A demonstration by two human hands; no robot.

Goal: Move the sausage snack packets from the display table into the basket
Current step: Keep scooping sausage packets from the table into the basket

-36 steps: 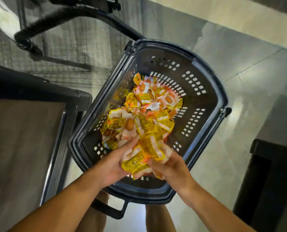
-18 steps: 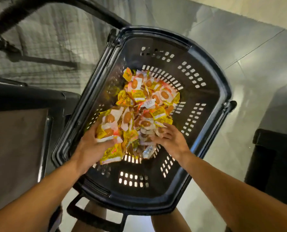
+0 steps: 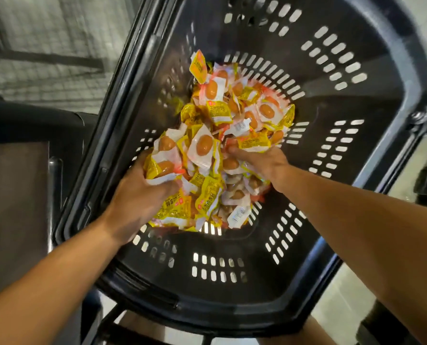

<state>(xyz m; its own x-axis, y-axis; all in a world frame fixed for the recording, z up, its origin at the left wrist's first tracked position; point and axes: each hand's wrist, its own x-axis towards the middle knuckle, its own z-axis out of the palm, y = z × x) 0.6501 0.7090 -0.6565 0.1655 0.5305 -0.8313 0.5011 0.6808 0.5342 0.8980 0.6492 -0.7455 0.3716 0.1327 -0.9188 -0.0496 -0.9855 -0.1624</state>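
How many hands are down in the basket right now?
2: the left hand at the near-left of the packet pile, the right hand at its near-right, both inside the basket.

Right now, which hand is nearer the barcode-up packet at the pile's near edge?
Right. The right hand sits just above and right of the barcode-up packet; the left hand is farther, across the pile.

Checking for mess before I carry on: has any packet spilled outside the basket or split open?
Nothing stands out. The sausage snack packets all lie heaped inside the basket, none seen outside it, none visibly torn.
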